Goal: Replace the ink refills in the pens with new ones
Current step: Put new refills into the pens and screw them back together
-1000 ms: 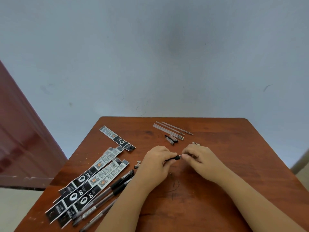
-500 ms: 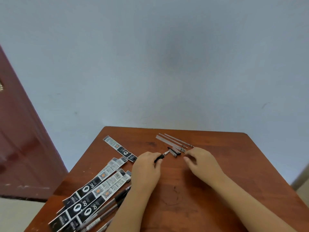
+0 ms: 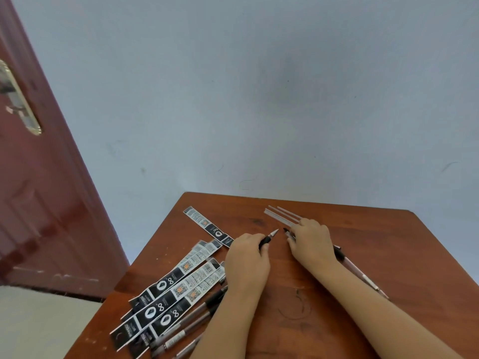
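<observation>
My left hand (image 3: 247, 257) grips a black pen (image 3: 268, 238) whose pointed tip faces up and to the right. My right hand (image 3: 312, 244) lies palm-down just right of it, fingertips at a small black pen piece (image 3: 286, 230). Whether they pinch it is hidden. Several clear refill tubes (image 3: 281, 216) lie beyond that hand, their near ends covered by it. Another pen (image 3: 359, 272) pokes out from under my right wrist. Refill packets (image 3: 181, 283) lie fanned at the left, with several pens (image 3: 191, 322) beneath them.
All of this sits on a brown wooden table (image 3: 388, 242) set against a pale blue wall. A single packet (image 3: 207, 226) lies apart near the far left edge. A dark red door (image 3: 39, 203) stands to the left.
My hands have come apart. The right hand let go of the pen tip and moved up to the refills and small pieces. The left hand kept the pen. The view swung left.
</observation>
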Demonstrator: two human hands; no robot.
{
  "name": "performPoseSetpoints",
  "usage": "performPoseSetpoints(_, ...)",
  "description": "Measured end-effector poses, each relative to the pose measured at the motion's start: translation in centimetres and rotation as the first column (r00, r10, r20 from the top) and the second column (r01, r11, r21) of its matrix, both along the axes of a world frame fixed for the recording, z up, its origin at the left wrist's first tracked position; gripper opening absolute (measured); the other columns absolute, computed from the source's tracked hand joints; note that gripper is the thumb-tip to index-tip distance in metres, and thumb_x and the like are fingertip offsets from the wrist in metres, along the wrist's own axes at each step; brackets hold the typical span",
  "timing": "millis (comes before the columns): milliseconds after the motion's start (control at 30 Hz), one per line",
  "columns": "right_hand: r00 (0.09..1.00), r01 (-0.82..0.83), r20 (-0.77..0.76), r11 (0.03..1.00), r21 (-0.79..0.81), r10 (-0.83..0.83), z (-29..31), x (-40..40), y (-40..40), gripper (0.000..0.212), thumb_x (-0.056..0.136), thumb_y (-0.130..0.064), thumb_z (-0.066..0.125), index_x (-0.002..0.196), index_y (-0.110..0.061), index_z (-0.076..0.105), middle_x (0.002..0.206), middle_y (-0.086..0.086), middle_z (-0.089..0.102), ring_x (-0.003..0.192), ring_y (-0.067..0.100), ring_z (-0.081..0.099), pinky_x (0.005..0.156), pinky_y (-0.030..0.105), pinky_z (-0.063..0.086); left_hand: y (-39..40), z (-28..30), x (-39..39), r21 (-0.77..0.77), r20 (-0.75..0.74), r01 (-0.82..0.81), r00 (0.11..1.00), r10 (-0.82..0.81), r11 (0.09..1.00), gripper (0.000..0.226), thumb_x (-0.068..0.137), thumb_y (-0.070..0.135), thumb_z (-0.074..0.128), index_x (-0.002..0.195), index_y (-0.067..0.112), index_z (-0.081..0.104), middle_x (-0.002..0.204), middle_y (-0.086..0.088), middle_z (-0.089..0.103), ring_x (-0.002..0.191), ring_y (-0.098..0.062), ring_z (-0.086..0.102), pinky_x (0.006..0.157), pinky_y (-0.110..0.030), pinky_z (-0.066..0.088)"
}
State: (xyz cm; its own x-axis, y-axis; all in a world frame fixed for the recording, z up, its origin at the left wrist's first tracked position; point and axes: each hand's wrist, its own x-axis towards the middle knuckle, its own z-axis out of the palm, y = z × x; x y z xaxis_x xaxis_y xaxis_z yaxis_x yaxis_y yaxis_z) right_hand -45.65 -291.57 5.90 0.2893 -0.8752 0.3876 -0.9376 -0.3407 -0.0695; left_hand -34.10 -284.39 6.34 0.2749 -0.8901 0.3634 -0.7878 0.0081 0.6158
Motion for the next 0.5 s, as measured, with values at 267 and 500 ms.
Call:
performPoseSetpoints(267,0.999,-0.024,0.049,1.000,-0.003,0.024,-0.71,-0.15,0.55,0.022,0.053,-0.018,0.083,0.060,-0.010,0.064,0.058,0.005,0.063,0.057,0.024,0.061,0.051,0.031,0.047,0.03,-0.05,-0.08,-0.030,-0.015,0.012,1.000,-0.013,0.999,0.024,0.091,0.020,0.049,0.112,0.018,0.061,0.105,0.000,0.060,0.101,-0.015,0.052,0.078,-0.018,0.033)
performPoseSetpoints(500,0.998,-0.023,0.064,0.985,0.171,0.013,-0.31,-0.46,0.03,0.027,0.090,-0.030,0.046,0.100,-0.010,0.060,0.103,0.007,0.061,0.097,0.021,0.055,0.082,0.030,0.043,-0.01,-0.06,0.01,-0.046,-0.020,0.011,1.000,-0.011,0.999,0.024,0.090,0.019,0.050,0.111,0.017,0.061,0.105,0.001,0.061,0.100,-0.013,0.052,0.078,-0.015,0.032)
